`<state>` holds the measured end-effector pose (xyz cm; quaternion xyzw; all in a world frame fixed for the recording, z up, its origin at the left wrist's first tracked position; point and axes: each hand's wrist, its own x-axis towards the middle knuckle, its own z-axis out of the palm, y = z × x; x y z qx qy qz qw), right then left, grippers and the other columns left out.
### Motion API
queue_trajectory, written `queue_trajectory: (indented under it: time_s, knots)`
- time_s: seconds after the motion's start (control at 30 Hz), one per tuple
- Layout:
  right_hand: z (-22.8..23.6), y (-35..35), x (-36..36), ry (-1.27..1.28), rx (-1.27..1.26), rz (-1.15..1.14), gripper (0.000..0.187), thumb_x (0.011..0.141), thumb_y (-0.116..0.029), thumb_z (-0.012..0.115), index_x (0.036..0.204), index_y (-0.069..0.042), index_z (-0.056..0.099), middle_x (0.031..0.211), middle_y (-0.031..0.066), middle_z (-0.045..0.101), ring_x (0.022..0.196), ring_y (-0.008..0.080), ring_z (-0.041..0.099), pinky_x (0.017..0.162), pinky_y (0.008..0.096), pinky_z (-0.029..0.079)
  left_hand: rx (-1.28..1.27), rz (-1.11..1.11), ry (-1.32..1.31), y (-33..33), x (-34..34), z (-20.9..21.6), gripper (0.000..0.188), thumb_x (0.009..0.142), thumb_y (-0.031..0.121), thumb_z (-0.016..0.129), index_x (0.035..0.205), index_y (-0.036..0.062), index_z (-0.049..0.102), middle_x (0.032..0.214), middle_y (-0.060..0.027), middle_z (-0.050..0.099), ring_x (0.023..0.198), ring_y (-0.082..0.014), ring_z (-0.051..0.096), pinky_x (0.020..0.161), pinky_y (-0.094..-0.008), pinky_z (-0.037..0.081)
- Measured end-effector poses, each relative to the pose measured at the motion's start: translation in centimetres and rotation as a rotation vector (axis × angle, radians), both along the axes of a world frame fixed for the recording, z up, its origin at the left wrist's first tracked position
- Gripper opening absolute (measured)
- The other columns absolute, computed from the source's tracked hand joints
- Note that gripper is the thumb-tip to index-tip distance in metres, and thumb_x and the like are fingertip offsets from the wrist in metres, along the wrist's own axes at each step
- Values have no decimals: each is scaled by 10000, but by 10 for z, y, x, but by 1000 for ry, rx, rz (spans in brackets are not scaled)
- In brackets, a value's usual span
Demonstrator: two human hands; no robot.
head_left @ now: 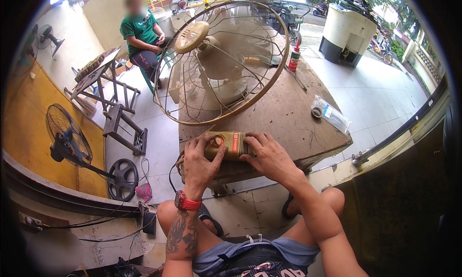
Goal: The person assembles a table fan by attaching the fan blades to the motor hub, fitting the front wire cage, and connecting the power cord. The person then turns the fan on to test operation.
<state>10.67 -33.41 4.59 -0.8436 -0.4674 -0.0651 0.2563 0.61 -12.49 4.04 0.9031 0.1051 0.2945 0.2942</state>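
Observation:
A gold-brown control box (228,152) with a round dial, a red label and ribbed slots lies at the near edge of the wooden table. My left hand (199,157) is closed round its left end, the thumb beside the dial. On the right end, my right hand (269,154) grips with its fingers over the ribs and the thumb on the near side. A dark cord loops down near my left wrist. Just beyond the box stands an electric fan (219,63) with a rusty wire guard and a beige round centre cap.
On the wooden table (288,128) are a red-and-green bottle (294,58), a tape roll (316,113) and a clear plastic packet (332,114). Leftward, a black stand fan (70,135) stands near a wooden bench (122,128). A person in green (142,31) sits beyond.

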Motion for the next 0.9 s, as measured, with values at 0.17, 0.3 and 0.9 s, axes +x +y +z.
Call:
queue_trajectory:
  time_s: [0.17,0.3,0.9]
  knots:
    - [0,0,1,10,8,1,478,977,-327,715,1318,-20,586,1372,166,580,1258,368,563,1091,451,476,24,-14,-24,0,0,0,383,869,287,813,1179,80,721,1138,-147,694,1095,-355,604,982,-450,494]
    - [-1,0,1,5,10,0,479,978,-327,713,1324,-22,583,1373,165,580,1257,367,562,1092,452,474,13,-11,-10,-1,0,0,359,882,277,804,1167,73,727,1126,-141,697,1087,-351,605,976,-447,493]
    - [-2,-2,-6,-8,-17,-12,470,978,-320,713,1319,-25,578,1377,174,566,1272,378,549,1100,463,475,8,31,-28,-3,-4,-5,296,898,208,779,1115,16,717,1070,-152,683,1035,-358,601,925,-454,493]
